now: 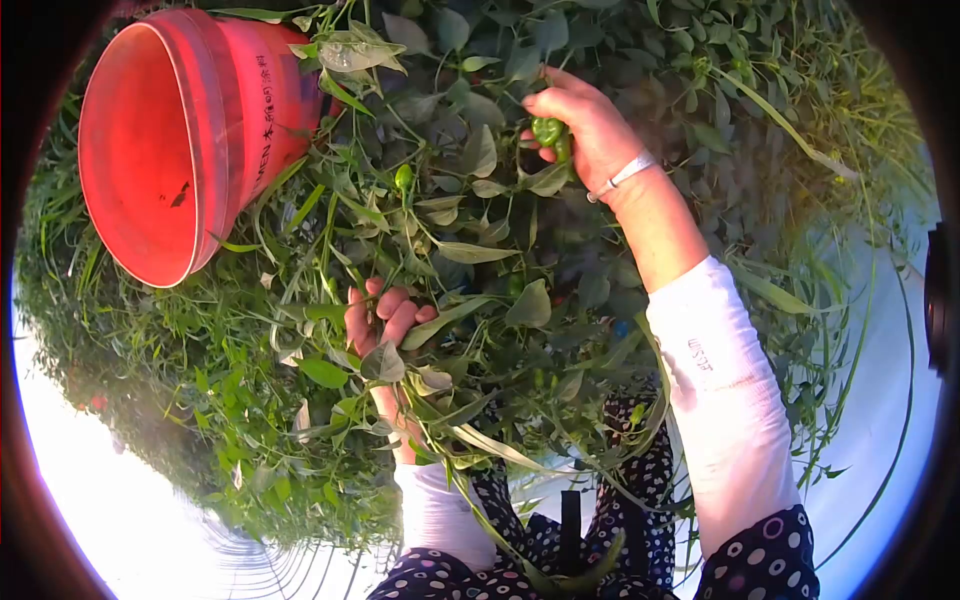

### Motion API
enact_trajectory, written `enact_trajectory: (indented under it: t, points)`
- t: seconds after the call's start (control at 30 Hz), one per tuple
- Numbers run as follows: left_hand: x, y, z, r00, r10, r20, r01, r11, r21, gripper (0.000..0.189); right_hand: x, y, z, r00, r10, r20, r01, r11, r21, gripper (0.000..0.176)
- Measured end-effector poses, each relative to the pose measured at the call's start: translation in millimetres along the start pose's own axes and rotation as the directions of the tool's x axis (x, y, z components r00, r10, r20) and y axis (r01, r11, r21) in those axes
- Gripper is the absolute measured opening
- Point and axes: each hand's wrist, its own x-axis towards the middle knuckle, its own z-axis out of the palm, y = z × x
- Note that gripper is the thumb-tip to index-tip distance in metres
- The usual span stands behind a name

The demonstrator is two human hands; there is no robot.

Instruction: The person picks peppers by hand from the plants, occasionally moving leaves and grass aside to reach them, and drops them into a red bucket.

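Observation:
My right hand (590,130), with a light band at the wrist, is closed around a green pepper (548,130) among the leaves at the top. Part of the pepper is covered by my fingers. Lower and to the left, my left hand (385,315) has its fingers curled in amid the stems of the pepper plant (478,253). Leaves cover part of that hand, so what its fingers grip cannot be made out. Another small green pepper (403,178) hangs on the plant between the two hands.
A red bucket (225,120) with black lettering lies tilted in the foliage at upper left, its mouth facing left. Dense plants and long grass (220,400) surround my hands. My legs in dotted trousers (630,470) are below. Pale sheeting (860,420) lies at right.

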Motion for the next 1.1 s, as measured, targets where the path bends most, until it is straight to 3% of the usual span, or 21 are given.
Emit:
enact_trajectory:
  t: [0.03,0.07,0.1,0.13,0.17,0.2,0.33,0.43,0.47,0.5,0.6,0.7,0.9,0.97,1.0,1.03,1.1]
  points:
    - [0.1,1.7,-5.5,0.999,-0.021,0.024,0.02,0.999,0.028,0.033,7.4,5.9,11.7,0.981,-0.039,0.189,0.066,0.988,-0.142,0.054]
    - [-4.0,9.3,-15.0,1.0,-0.014,-0.019,0.017,0.992,0.129,0.041,-9.6,-1.3,37.0,0.971,-0.105,0.214,0.17,0.934,-0.314,0.051]
    - [-1.7,0.6,0.7,1.0,-0.011,-0.015,0.013,0.992,0.129,0.041,-12.9,10.7,53.2,0.946,-0.154,0.284,0.291,0.789,-0.541,0.047]
    - [1.2,-16.3,29.3,0.948,0.166,-0.273,-0.051,0.923,0.382,0.044,-20.3,30.0,65.8,0.857,-0.395,0.331,0.505,0.521,-0.687,0.043]
    - [2.0,-25.0,44.4,0.803,0.385,-0.455,-0.031,0.79,0.612,0.047,-33.7,39.8,73.9,0.841,-0.41,0.352,0.528,0.484,-0.698,0.041]
    - [-3.6,-12.2,0.6,0.841,0.412,-0.351,-0.11,0.765,0.635,0.048,-45.4,46.4,77.0,0.858,-0.37,0.356,0.503,0.459,-0.732,0.043]
    - [-3.8,-24.9,21.1,0.841,0.366,-0.4,-0.09,0.822,0.563,0.046,-74.8,57.5,68.2,0.858,-0.343,0.383,0.502,0.396,-0.769,0.048]
    - [-0.1,-32.1,34.7,0.841,0.32,-0.436,-0.075,0.867,0.492,0.043,-86.1,69.8,63.5,0.842,-0.386,0.376,0.516,0.378,-0.768,0.047]
    - [2.2,-28.3,30.9,0.896,0.326,-0.303,-0.111,0.823,0.557,0.039,-86.6,75.4,62.5,0.814,-0.437,0.383,0.548,0.359,-0.755,0.048]
    - [3.7,-25.7,26.9,0.898,0.33,-0.292,-0.112,0.813,0.572,0.039,-88.6,78.3,61.6,0.813,-0.436,0.386,0.551,0.362,-0.752,0.048]
    - [2.4,-22.8,19.7,0.852,0.369,-0.371,-0.094,0.805,0.585,0.039,-93.1,80.9,61.9,0.84,-0.386,0.382,0.527,0.408,-0.746,0.053]
    - [0.0,-23.1,12.7,0.809,0.392,-0.438,-0.067,0.801,0.594,0.039,-94.3,84.3,59.8,0.845,-0.366,0.391,0.515,0.355,-0.78,0.053]
    - [5.0,-24.4,9.2,0.765,0.439,-0.47,0.04,0.697,0.716,0.036,-91.2,84.8,58.5,0.825,-0.401,0.397,0.543,0.369,-0.755,0.059]
    - [7.3,-23.7,0.4,0.739,0.327,-0.59,0.017,0.865,0.501,0.036,-92.3,82.2,56.6,0.825,-0.408,0.391,0.549,0.413,-0.727,0.06]
    - [7.2,-28.1,12.3,0.771,0.321,-0.55,0.008,0.858,0.513,0.036,-97.5,76.2,56.3,0.833,-0.411,0.369,0.538,0.452,-0.711,0.06]
    - [5.8,-31.7,10.5,0.746,0.392,-0.538,-0.068,0.849,0.524,0.036,-103.4,69.6,51.7,0.84,-0.405,0.362,0.527,0.45,-0.721,0.06]
    - [5.1,-20.6,15.4,0.776,0.25,-0.58,0.007,0.915,0.403,0.035,-115.1,61.5,38.5,0.832,-0.519,0.197,0.523,0.613,-0.592,0.057]
